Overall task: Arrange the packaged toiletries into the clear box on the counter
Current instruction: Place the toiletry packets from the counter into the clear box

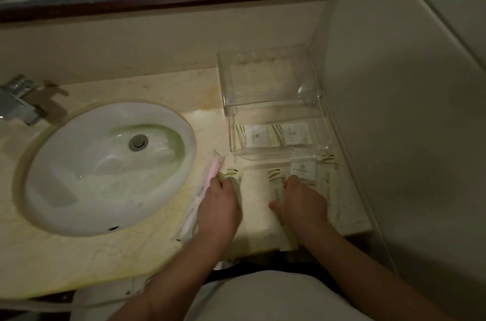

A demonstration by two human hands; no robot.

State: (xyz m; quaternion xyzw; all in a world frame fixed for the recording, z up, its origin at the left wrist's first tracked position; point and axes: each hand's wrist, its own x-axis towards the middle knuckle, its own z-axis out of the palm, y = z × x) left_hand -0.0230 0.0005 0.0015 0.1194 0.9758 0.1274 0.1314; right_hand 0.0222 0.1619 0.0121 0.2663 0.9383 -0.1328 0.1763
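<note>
The clear box [276, 155] stands on the counter [157, 89] at the right, its lid [263, 70] raised behind it. Two white packets with gold stripes [273, 135] lie flat inside it. My left hand [219, 205] rests on a gold-striped packet [231, 174] beside a long pink toothbrush packet [202, 191]. My right hand [302, 202] presses on a long striped packet [276, 184] in front of the box. Further packets [302, 169] lie right of that hand, one long one [330, 184] near the counter's edge.
A white oval sink [79, 163] with a chrome tap [15, 99] fills the counter's left half. A dark-framed mirror [157, 5] runs along the back wall. A tiled side wall [394, 136] closes off the right, close to the box.
</note>
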